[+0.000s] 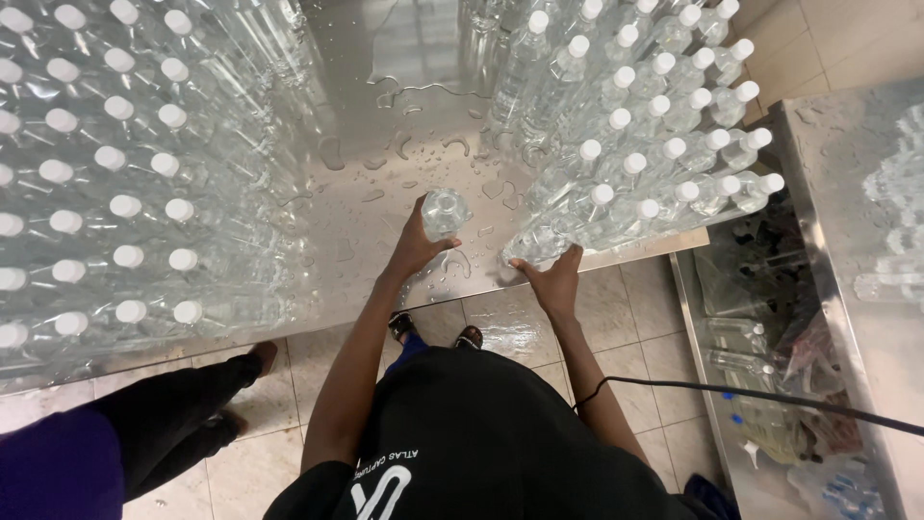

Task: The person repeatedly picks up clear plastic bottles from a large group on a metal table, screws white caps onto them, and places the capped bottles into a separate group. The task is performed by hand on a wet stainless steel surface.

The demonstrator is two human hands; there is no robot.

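Observation:
My left hand (416,246) grips a clear plastic bottle (445,212) that stands on a wet steel table (385,144); no white cap shows on its top. My right hand (553,274) rests at the table's front edge, fingers pressed against the base of the nearest bottle (537,246) in a packed block of clear white-capped bottles (635,135) on the right. A larger block of capped bottles (115,173) fills the table's left side.
Water puddles lie on the bare steel strip between the two blocks. Another person's dark-clad leg (183,414) stands at lower left. At right, a steel bin (770,376) holds bottles and scraps beside another steel surface (866,193). A black cable (751,395) crosses the tiled floor.

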